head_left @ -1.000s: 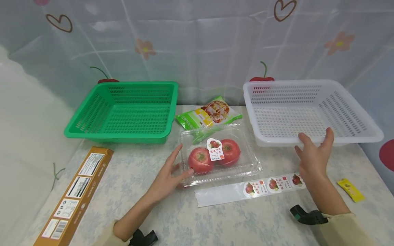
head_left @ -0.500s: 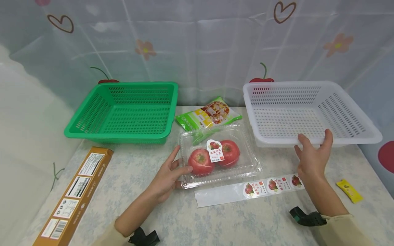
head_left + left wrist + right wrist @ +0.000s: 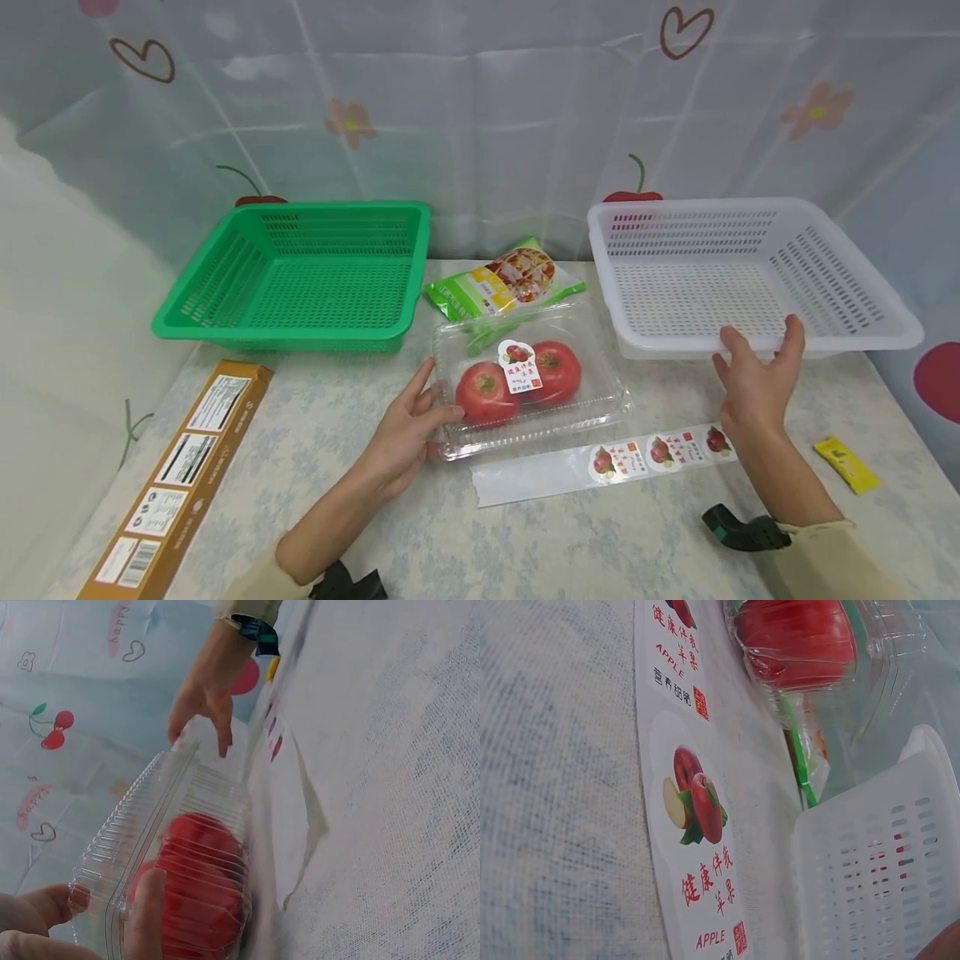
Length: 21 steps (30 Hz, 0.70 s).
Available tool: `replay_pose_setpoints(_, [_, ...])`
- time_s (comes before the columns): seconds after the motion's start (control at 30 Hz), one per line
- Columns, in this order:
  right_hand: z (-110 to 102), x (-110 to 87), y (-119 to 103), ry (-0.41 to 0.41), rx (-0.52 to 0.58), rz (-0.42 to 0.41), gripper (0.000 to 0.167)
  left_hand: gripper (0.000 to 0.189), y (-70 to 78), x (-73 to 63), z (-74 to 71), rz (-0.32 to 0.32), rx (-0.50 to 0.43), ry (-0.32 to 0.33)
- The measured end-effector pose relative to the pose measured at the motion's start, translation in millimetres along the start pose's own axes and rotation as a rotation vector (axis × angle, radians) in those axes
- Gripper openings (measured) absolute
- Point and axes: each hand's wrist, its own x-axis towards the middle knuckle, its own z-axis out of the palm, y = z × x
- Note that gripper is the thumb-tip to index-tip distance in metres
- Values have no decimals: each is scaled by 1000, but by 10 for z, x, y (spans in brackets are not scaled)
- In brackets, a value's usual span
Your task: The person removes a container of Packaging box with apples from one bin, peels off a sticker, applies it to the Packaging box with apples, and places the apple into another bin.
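My left hand (image 3: 397, 437) grips the left edge of a clear plastic clamshell box (image 3: 540, 435), its thumb on the near-left side in the head view. Two red apples (image 3: 557, 373) sit inside it, under an apple label (image 3: 520, 367) on the lid. My right hand (image 3: 761, 392) grips the near rim of a white plastic basket (image 3: 847, 342), fingers over the rim and thumb outside. Below that hand lies a strip of apple labels (image 3: 536, 477); printed labels (image 3: 694, 795) fill much of the right wrist view.
A green basket (image 3: 288, 332) stands at the back left, with a long brown carton (image 3: 180, 475) in front of it. Behind the clamshell box lies a green snack bag (image 3: 517, 279). A small yellow packet (image 3: 847, 464) lies right of my right forearm. A printed curtain hangs behind.
My left hand's thumb and fingers have closed on the clamshell box's left edge, and its near-left corner shifted slightly. My right hand stays at the basket rim. The view has drifted slightly.
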Motion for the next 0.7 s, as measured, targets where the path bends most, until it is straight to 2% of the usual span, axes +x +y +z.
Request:
replay_pose_setpoints(0.13, [59, -77, -64, 0, -21, -3, 87, 92, 45, -90, -12, 3, 2, 38])
replay_pose_setpoints(0.3, [173, -271, -296, 21, -41, 30, 81, 90, 155, -231, -6, 35, -22, 31])
replay_pose_setpoints(0.4, [194, -313, -340, 22, -38, 37, 80, 90, 220, -288, 11, 51, -34, 30])
replay_pose_setpoints(0.6, [97, -162, -168, 9, -31, 5, 84, 89, 348, -279, 110, 63, -33, 29])
replay_pose_setpoints(0.7, [93, -167, -177, 26, -20, 8, 84, 89, 424, -231, 201, 69, -35, 20])
